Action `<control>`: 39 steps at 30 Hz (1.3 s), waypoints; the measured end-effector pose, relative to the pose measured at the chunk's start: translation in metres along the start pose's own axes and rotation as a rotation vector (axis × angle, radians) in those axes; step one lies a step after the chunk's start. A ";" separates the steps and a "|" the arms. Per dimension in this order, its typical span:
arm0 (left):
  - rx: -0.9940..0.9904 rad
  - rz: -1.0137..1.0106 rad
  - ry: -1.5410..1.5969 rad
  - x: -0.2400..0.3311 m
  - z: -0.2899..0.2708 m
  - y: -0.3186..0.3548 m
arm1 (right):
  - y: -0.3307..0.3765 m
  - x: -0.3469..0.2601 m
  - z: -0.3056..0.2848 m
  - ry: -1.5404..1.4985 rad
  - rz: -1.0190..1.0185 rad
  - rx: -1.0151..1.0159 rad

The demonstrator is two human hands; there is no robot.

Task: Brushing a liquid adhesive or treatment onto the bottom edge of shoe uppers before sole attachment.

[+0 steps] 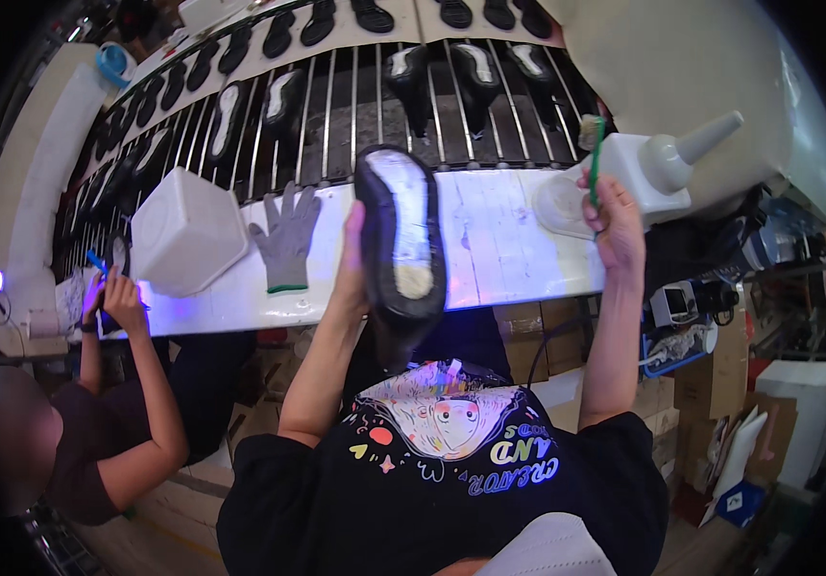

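A black shoe upper is held bottom side up in front of me, showing a long white strip with a tan patch at its near end. My left hand is closed round its left side. To the right, my right hand grips a green-handled brush with its bristles raised. The brush is apart from the upper. Just behind my right hand stands a white plastic bottle with a long spout, beside a round whitish dish.
A grey glove and a white tub occupy the white bench ledge. Several black uppers rest on the metal rack beyond; black soles line a pale belt behind. At left, a co-worker's hands hold a blue tool and a dark piece.
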State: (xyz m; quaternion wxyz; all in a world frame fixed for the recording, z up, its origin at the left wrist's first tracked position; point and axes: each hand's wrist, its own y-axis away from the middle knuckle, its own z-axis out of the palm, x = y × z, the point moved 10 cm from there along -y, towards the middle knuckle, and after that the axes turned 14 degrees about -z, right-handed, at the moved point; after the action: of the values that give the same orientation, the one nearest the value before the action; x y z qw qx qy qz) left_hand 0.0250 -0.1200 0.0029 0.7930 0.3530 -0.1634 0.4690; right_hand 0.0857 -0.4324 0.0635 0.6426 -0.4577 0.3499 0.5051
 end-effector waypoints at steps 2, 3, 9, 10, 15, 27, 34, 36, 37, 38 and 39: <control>0.010 -0.098 -0.005 -0.009 0.019 0.008 | -0.007 -0.043 0.039 0.104 -0.165 -0.130; 0.001 -0.093 -0.062 -0.013 0.011 0.004 | -0.005 -0.064 0.062 0.181 -0.233 -0.186; 0.004 0.110 -0.222 0.012 0.036 0.020 | 0.048 -0.110 0.160 0.585 -0.478 -0.659; -0.013 0.142 -0.263 0.018 0.041 0.023 | 0.055 -0.106 0.164 0.587 -0.446 -0.691; -0.027 0.206 -0.318 0.029 0.056 0.038 | 0.068 -0.092 0.175 0.590 -0.386 -0.782; -0.055 0.385 -0.687 0.032 0.083 0.063 | 0.025 -0.114 0.191 0.685 -0.683 -0.630; 0.137 0.479 -0.982 0.042 0.087 0.079 | -0.005 -0.116 0.194 0.726 -0.539 -0.468; 0.150 0.461 -1.043 0.041 0.087 0.077 | -0.015 -0.116 0.195 0.734 -0.561 -0.443; 0.150 0.455 -1.041 0.042 0.086 0.075 | -0.020 -0.116 0.192 0.735 -0.556 -0.443; 0.129 0.478 -1.005 0.044 0.087 0.074 | -0.022 -0.112 0.195 0.691 -0.520 -0.522; 0.110 0.501 -0.969 0.046 0.086 0.073 | -0.021 -0.108 0.199 0.646 -0.484 -0.602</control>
State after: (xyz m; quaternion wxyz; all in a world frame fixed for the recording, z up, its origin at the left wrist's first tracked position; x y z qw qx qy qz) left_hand -0.0080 -0.1297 0.1204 0.4715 0.5197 -0.5642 0.4350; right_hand 0.0773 -0.2824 0.2341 0.4395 -0.8239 0.2536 0.2525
